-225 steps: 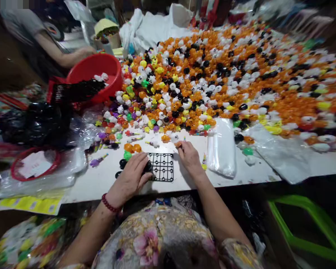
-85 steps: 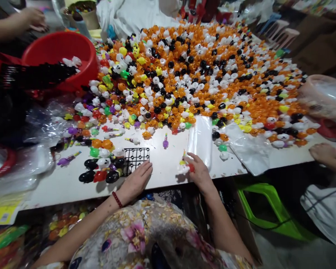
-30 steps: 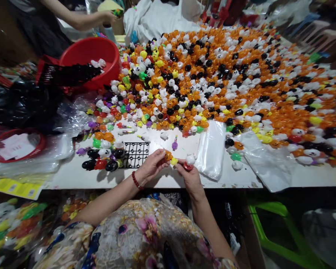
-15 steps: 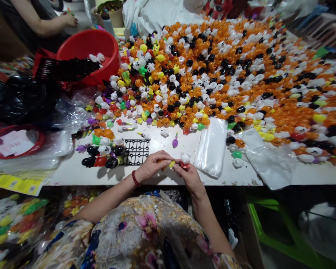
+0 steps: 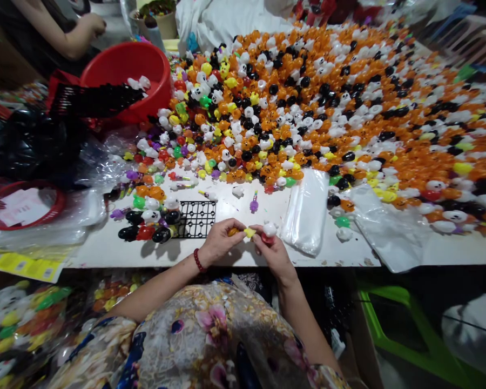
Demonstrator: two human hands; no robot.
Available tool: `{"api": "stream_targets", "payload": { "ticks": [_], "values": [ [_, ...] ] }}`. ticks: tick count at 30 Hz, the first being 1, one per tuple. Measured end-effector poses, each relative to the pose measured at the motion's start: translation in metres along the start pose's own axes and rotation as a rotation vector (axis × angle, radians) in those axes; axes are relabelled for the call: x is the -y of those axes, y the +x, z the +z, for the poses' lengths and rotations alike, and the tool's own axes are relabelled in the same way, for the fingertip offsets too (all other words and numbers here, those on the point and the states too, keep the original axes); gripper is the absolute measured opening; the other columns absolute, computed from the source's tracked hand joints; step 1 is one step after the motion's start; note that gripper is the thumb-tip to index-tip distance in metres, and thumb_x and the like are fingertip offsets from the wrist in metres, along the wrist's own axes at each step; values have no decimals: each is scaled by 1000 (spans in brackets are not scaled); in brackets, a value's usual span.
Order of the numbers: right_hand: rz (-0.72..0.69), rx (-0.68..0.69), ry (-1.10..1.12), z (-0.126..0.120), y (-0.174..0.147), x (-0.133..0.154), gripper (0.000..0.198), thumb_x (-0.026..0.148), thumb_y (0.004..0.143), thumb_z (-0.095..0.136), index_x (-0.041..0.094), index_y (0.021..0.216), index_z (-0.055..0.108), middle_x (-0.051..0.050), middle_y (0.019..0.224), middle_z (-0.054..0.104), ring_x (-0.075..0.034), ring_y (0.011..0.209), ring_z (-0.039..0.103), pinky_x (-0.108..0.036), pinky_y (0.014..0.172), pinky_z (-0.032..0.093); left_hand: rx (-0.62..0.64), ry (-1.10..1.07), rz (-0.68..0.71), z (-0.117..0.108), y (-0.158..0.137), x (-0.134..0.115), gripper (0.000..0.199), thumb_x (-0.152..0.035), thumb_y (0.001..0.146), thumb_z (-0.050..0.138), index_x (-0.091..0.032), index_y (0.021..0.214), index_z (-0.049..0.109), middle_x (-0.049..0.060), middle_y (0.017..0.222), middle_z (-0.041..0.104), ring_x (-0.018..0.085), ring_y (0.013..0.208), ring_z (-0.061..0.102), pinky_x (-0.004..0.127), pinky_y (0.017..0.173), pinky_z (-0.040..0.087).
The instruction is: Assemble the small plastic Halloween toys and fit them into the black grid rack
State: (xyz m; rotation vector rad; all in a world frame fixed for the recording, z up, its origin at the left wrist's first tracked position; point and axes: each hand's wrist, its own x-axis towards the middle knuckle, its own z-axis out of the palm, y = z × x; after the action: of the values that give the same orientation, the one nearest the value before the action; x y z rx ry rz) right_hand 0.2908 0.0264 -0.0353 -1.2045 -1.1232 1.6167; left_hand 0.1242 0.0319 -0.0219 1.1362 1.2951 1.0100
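Note:
Near the table's front edge my two hands meet at a small yellow toy piece, pinched between their fingertips. My left hand is closed, with a small orange toy tucked in its curled fingers. My right hand is closed too, and holds a white-and-red toy figure against its fingers, white head up. To the left lies a black plastic grid, its left part covered by a cluster of coloured toy figures. A purple toy with a striped stem lies beyond my hands.
A large heap of orange, white and black toy figures covers the table's far side. Clear plastic bags lie right of my hands. At the left stand a red tub and a red basket. Another person's arm shows at top left.
The yellow piece has turned and shows more between my fingertips. The white-and-red figure tilts slightly, and the orange toy shows more. The other person's hand has moved up and left.

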Motion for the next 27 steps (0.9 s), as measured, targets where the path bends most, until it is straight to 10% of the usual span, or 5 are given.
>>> {"api": "stream_targets", "payload": {
  "ticks": [9, 15, 27],
  "values": [
    [-72, 37, -132, -1, -1, 8, 32, 39, 70, 78, 19, 94, 69, 1, 75, 63, -12, 65, 54, -26, 64, 47, 140, -283, -288, -9, 7, -5, 25, -29, 58, 82, -13, 69, 67, -1, 60, 63, 6, 45, 49, 20, 46, 39],
    [11, 51, -24, 4, -7, 7, 36, 44, 71, 77, 20, 95, 66, 1, 73, 66, -14, 66, 62, -29, 68, 53, -23, -546, -396, 0, 8, -3, 45, -47, 56, 88, -14, 66, 59, -1, 62, 62, 7, 51, 55, 17, 47, 44],
    [-2, -12, 0, 26, -8, -6, 36, 51, 70, 76, 21, 86, 65, 1, 76, 64, -14, 63, 61, -29, 66, 55, -219, -238, -260, 15, 7, 9, 59, -77, 70, 59, -18, 65, 55, -2, 56, 56, 10, 47, 47, 23, 47, 37]
  ]
}}
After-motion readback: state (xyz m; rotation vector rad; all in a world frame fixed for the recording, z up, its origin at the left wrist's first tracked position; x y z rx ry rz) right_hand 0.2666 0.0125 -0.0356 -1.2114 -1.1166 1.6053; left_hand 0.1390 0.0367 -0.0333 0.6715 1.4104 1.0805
